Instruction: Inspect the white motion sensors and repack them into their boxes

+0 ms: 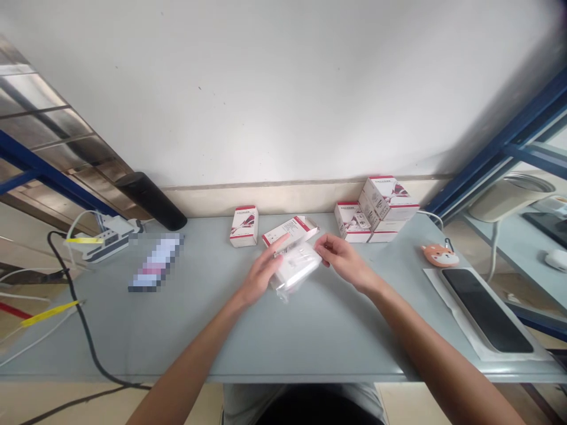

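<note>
Left of the left hand (261,271) lie a pixelated flat rectangular slab (157,264), a black cylinder (153,200) and a white power strip (113,237); right of the right hand (342,258) sit an orange-and-white animal-faced case (438,255) and a long black-topped slab (487,310) on white sheeting (445,295)

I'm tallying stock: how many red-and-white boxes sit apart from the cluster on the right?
2. The standing box is at left, near the wall; the flat box lies beyond the left hand. Others may be hidden.

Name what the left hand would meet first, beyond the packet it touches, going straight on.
Probably the lying box, just ahead of the left hand; depth is unclear, so it might pass above.
</note>
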`<act>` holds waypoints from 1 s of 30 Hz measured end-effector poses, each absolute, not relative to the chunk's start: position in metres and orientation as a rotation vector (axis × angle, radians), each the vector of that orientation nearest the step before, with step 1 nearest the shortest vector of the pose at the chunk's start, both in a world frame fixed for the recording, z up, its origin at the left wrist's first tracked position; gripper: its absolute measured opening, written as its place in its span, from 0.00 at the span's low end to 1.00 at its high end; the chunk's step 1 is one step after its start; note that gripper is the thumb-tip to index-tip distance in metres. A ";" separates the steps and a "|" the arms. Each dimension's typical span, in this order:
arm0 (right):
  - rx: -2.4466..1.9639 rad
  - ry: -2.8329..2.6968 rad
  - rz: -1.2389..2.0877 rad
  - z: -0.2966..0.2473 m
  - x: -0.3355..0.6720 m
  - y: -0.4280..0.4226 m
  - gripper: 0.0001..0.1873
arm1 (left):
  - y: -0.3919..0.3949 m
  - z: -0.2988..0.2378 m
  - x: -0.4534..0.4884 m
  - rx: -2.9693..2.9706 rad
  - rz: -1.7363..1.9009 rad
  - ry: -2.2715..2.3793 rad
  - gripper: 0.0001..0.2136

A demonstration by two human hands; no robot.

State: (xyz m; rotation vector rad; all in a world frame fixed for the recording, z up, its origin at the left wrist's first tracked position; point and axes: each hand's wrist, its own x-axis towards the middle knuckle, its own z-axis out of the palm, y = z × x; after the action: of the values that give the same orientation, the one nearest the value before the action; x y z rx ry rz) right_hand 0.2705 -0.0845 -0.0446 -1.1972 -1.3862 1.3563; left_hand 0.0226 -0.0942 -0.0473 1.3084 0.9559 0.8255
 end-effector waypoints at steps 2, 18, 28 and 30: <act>-1.143 -1.330 1.436 -0.044 0.273 -0.083 0.15 | -0.093 -0.049 0.025 1.058 0.781 0.805 0.30; -1.126 -1.045 1.181 -0.066 0.259 -0.079 0.19 | -0.091 -0.067 0.036 1.027 0.927 0.892 0.20; -0.985 -1.545 0.589 -0.056 0.252 -0.100 0.09 | -0.089 -0.055 0.031 0.803 0.688 0.811 0.30; -0.954 -1.634 0.545 -0.051 0.256 -0.101 0.08 | -0.088 -0.055 0.028 0.790 0.680 0.807 0.29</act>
State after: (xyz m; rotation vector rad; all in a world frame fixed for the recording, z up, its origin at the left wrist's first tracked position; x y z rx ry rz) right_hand 0.2563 -0.1010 -0.0508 -0.9543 -1.6343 0.5452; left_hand 0.0278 -0.0878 -0.0549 0.7896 0.8069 0.6796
